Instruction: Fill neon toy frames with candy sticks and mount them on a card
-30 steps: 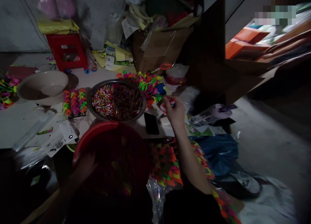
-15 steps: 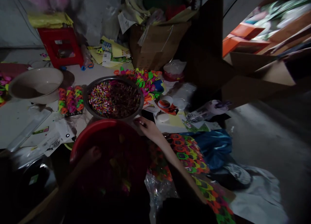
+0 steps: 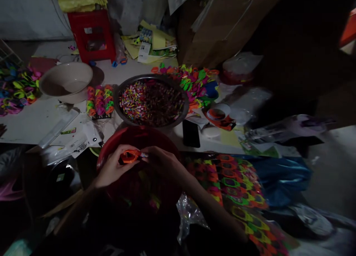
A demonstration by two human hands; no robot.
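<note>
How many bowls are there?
3: a beige plastic bowl at left, a metal bowl of small colourful pieces mid-table, a red plastic bowl under the hands. More may be hidden.

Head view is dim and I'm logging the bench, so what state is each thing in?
Left hand: gripping the orange piece.
Right hand: fingertips at the piece's end.
Orange piece: held over the red basin.
Red basin: contents too dark to tell.
Metal bowl: full of small colourful pieces.
Beige bowl: upright, looks empty.
Phone: flat, screen dark.
</note>
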